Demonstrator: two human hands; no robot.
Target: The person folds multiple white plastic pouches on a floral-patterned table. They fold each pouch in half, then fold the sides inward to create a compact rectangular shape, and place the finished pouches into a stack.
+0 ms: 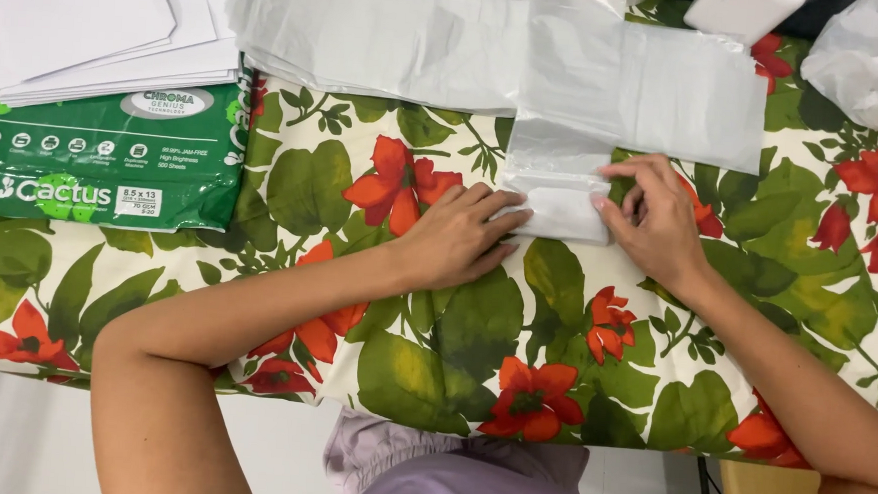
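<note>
A small folded white plastic bag lies flat on the counter, which is covered by a cloth printed with red flowers and large green leaves. The left hand rests palm down just left of this folded bag, its fingers stretched out and the fingertips pressing on the bag's left edge. The right hand sits at the bag's right edge with its fingers curled, the fingertips pinching or pressing the plastic there (whether it grips a layer or only holds it down cannot be told).

Directly above the folded bag, and joined to it by a strip of the same thin plastic, a larger translucent white plastic sheet is spread flat. To the left of that sheet, up and left of the folded bag, lies a flat stack of white plastic bags. Far to the left of the folded bag sits a green wrapped ream of paper, with a loose pile of white paper sheets resting on its far edge. Up and to the right of the folded bag, at the corner of the view, there is a crumpled white plastic bag. Below the folded bag, past the counter's near edge, the person's lilac garment shows.
</note>
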